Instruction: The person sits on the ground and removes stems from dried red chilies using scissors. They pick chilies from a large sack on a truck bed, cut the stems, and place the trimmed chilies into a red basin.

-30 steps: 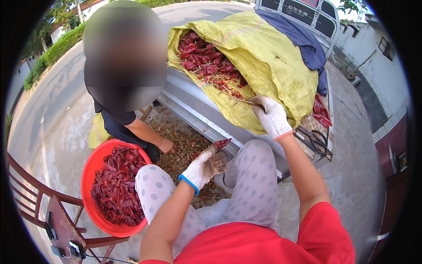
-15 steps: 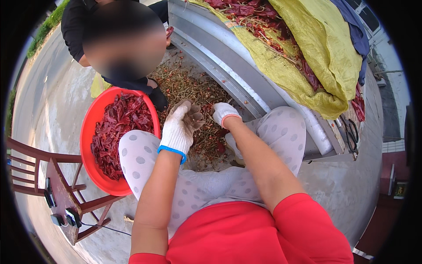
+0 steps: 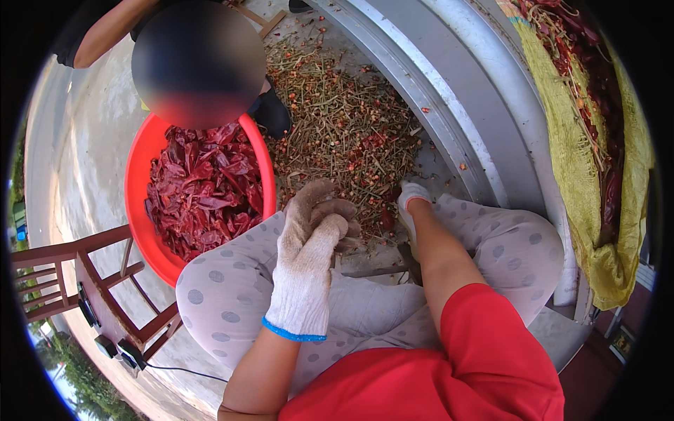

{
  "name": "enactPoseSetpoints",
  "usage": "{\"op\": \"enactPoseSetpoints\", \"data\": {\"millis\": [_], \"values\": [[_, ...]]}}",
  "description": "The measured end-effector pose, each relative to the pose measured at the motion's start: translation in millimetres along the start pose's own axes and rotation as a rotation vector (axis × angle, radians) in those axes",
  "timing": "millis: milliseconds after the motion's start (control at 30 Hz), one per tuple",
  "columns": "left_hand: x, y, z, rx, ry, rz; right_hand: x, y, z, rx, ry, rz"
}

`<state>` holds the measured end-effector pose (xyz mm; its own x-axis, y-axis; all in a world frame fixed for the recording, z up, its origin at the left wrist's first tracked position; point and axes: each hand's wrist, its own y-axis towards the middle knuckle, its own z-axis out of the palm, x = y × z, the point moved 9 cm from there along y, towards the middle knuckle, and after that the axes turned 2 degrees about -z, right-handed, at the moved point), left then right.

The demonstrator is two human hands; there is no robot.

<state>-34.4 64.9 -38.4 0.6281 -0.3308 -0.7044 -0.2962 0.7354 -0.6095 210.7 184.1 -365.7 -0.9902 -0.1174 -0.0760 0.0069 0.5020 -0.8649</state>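
My left hand [image 3: 312, 256], in a white knitted glove with a soiled grey-brown palm and a blue cuff, is raised above my lap. Its fingers are bent but apart, and I see nothing held in them. By my right knee is my right hand [image 3: 414, 192], in a white glove with a reddish cuff; its fingers are mostly hidden. Beyond both hands, a heap of dried stalks and red chilli bits [image 3: 344, 133] covers the ground. To the left, a red plastic basin [image 3: 135, 210] holds many dried red chillies [image 3: 203, 189].
Another person [image 3: 116, 31] is across the basin. A metal-sided platform [image 3: 484, 105] runs along the right, with a yellow woven sack [image 3: 562, 175] of chillies on it. A brown wooden chair [image 3: 105, 288] at left carries small black devices and a cable.
My view has swung to the right and down. My left hand is nearer my lap, its fingers more bent. My right hand sits lower by the knee. The other person has shifted and raised an arm.
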Motion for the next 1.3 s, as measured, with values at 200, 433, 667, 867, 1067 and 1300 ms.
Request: {"op": "enactPoseSetpoints", "data": {"millis": [200,433,667,867,1067,1300], "values": [[-5.1,11.9,-18.8,-0.106,-0.005,0.014,2.7,19.3,18.5,0.069,-0.130,0.009],[9.2,14.4,-7.9,-0.022,0.403,0.078,16.7,-15.2,-5.9,-0.041,-0.084,-0.114],[-3.6,1.7,23.5,-0.053,1.425,0.635,113.4,-141.0,-110.3,0.033,0.019,-0.524],[2.2,4.1,51.1,0.036,1.643,0.755,127.1,-258.2,-152.1,0.144,0.125,-0.617],[-10.8,2.1,50.4,0.052,1.247,0.535,101.7,-296.1,-181.9,0.061,0.722,-0.737],[17.4,22.3,14.8,0.153,0.497,0.205,92.8,-319.0,-171.9,-0.191,1.149,-1.002]]}}
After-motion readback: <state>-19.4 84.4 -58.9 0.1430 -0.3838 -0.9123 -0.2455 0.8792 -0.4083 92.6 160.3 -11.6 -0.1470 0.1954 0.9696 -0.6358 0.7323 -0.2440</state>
